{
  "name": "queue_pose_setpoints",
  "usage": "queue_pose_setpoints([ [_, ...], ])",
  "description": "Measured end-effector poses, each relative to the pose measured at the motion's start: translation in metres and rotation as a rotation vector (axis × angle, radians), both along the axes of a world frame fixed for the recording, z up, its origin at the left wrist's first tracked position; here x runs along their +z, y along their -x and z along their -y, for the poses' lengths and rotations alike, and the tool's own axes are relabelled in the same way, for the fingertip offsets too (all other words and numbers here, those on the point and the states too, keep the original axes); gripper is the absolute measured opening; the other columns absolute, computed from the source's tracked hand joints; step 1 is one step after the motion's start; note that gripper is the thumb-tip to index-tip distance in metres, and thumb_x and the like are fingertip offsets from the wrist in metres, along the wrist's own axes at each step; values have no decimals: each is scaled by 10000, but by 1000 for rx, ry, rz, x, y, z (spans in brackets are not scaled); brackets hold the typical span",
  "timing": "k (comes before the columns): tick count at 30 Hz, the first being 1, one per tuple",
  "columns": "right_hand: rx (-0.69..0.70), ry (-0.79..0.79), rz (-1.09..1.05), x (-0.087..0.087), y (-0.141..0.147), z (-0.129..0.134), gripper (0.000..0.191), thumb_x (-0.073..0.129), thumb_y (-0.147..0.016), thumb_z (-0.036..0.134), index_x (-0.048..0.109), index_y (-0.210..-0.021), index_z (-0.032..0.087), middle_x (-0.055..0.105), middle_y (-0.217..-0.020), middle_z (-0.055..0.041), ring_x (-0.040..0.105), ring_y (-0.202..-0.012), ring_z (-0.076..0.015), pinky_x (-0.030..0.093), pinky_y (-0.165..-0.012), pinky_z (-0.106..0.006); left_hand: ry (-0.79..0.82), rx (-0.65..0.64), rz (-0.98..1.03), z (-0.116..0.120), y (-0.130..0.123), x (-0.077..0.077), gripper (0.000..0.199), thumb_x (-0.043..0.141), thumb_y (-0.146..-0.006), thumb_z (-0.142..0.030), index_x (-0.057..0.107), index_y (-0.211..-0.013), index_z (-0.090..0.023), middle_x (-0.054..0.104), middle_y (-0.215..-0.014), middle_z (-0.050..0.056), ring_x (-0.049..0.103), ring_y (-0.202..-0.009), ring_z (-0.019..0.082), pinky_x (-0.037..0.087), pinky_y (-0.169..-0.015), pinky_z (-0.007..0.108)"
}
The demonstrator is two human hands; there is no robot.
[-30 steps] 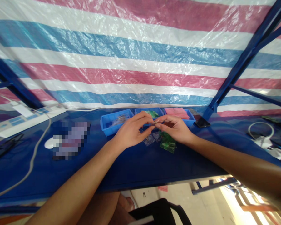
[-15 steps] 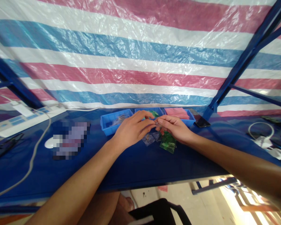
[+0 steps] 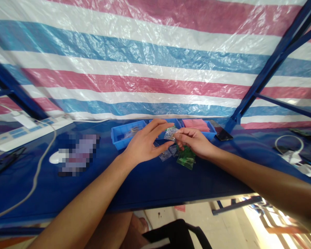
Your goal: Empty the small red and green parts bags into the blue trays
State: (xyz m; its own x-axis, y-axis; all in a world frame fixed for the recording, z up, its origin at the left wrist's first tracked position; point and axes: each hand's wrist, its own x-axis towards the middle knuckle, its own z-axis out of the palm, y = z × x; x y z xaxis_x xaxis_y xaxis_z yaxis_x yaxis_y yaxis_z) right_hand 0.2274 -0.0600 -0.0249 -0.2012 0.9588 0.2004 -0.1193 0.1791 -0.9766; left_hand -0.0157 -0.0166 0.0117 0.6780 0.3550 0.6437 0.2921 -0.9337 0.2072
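Note:
A small clear plastic bag (image 3: 170, 133) is pinched between the thumb and fingers of my right hand (image 3: 194, 141). Its contents are too small to make out. My left hand (image 3: 145, 142) is open on the bag's left side, thumb and fingers spread apart around it. Below the hands, another clear bag (image 3: 166, 155) lies on the blue table (image 3: 155, 183). Green plastic bags (image 3: 187, 159) lie under my right hand, partly hidden by it.
Behind the hands stand a left blue bin (image 3: 119, 138) with clear bags, a partly hidden middle bin, and a right bin holding pink sheets (image 3: 196, 125). A dark phone (image 3: 225, 135) lies right. Leftward are a blurred-out object (image 3: 79, 155), a white cable (image 3: 40, 166) and a power strip (image 3: 28, 133).
My left thumb and fingers have spread apart, where before they met my right fingertips. The clear bag in my right hand now shows between the hands.

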Motion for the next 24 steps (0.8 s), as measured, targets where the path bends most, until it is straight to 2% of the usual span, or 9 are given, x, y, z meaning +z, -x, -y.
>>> queue_pose_setpoints([
  [2,5,17,-41,0,-1,0,321,873,-883,481,728,-849,196,661,-710,18,578,-611,-117,499,-587,-248,-49,-26,-21,-2,0,-1,536,743,-1004,-374,578,-1509,-304,591,-1506,118,668,-1274,283,637,-991,423],
  [8,35,32,-39,1,0,1,339,865,-890,481,720,-835,179,621,-690,18,561,-596,-112,480,-555,-238,-112,-61,10,-9,2,-4,265,633,-1059,-208,731,-1292,-290,618,-1483,102,670,-1235,242,619,-966,385],
  [10,35,17,-27,1,1,1,327,841,-914,495,726,-915,189,635,-716,17,576,-600,-117,478,-547,-240,-91,-64,38,-9,2,-3,246,617,-1065,-196,741,-1263,-271,636,-1450,105,671,-1223,235,608,-993,392],
  [13,28,-28,-42,1,1,2,387,767,-966,554,709,-1169,229,666,-787,15,609,-615,-137,483,-532,-255,-44,-64,91,-6,0,-1,172,637,-1057,-225,747,-1189,-233,667,-1385,113,688,-1178,232,603,-1016,409],
  [15,34,-67,-30,1,0,2,455,749,-972,581,683,-1270,244,674,-808,15,617,-612,-145,485,-522,-263,-2,-51,112,-4,-1,-1,135,648,-1050,-247,743,-1142,-216,680,-1354,112,699,-1140,225,621,-939,373],
  [17,29,-92,32,1,0,2,459,802,-933,563,705,-1232,228,670,-775,21,607,-587,-138,482,-517,-262,43,-40,119,-3,-2,0,130,655,-1044,-261,743,-1126,-210,689,-1332,108,706,-1110,215,621,-821,313],
  [20,-3,-97,130,1,1,2,380,846,-898,531,747,-1039,192,637,-669,34,570,-536,-121,463,-515,-254,90,-49,107,-1,-3,1,133,670,-1035,-280,755,-1108,-209,698,-1301,105,712,-1086,207,571,-656,236],
  [22,-16,-91,150,0,0,2,365,814,-923,542,741,-952,186,621,-623,35,547,-520,-116,439,-517,-251,110,-53,99,0,-3,1,168,685,-1030,-295,751,-1162,-217,691,-1310,103,715,-1060,200,560,-627,225],
  [24,-17,-76,138,-1,-1,1,358,798,-938,535,726,-903,186,606,-596,38,517,-508,-109,407,-516,-249,120,-42,100,0,-4,0,320,728,-1010,-316,701,-1319,-237,660,-1372,106,714,-1042,195,597,-686,256],
])
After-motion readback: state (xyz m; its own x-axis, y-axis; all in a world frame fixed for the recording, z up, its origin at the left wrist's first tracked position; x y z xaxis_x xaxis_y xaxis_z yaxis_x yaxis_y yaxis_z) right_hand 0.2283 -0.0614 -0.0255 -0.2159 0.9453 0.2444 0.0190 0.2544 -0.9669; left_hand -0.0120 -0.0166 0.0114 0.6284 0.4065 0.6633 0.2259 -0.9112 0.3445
